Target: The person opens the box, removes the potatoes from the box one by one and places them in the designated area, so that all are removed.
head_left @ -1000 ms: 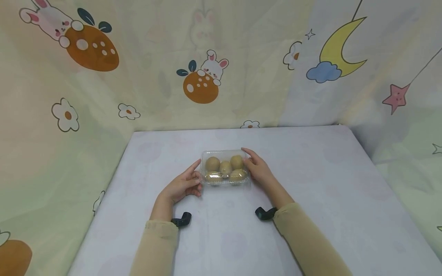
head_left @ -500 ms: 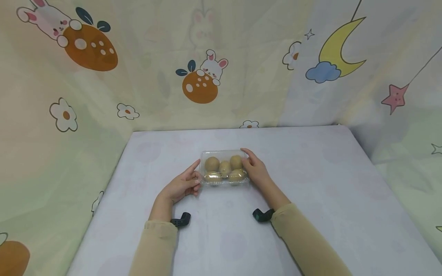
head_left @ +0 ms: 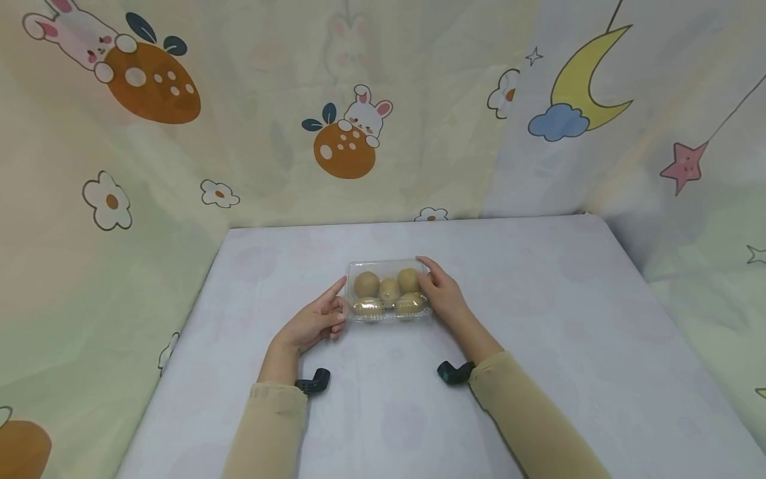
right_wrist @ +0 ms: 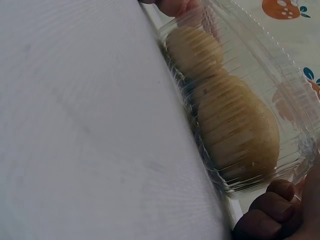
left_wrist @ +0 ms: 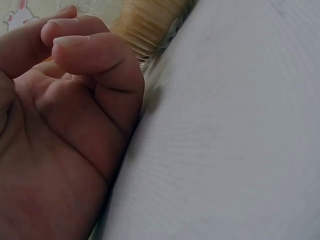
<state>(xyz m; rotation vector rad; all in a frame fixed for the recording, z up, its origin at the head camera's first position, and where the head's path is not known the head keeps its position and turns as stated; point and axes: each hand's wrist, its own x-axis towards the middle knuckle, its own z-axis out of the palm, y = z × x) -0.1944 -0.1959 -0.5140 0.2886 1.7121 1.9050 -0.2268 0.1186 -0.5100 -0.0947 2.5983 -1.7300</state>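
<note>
A clear plastic clamshell box (head_left: 387, 318) with its lid down stands on the table, holding several tan, round, potato-like things (right_wrist: 237, 127). My left hand (head_left: 314, 322) is at the box's left side, its index finger straight along that side and the thumb by the front left corner. In the left wrist view its other fingers (left_wrist: 100, 62) are curled. At the right side, my right hand (head_left: 445, 293) grips the box, index finger at the back corner and thumb against the side. Curled fingers (right_wrist: 267, 212) of that hand show beside the box's lower end in the right wrist view.
The white-covered table (head_left: 514, 286) extends around the box on all sides. Behind and beside it hangs a printed cloth (head_left: 269, 153) with rabbits, flowers and a moon. Small black devices (head_left: 314, 381) are worn at both wrists, below tan sleeves (head_left: 269, 432).
The box and both hands keep nearly the same place on the table. The right forearm has shifted slightly left, and the head view has drifted a little.
</note>
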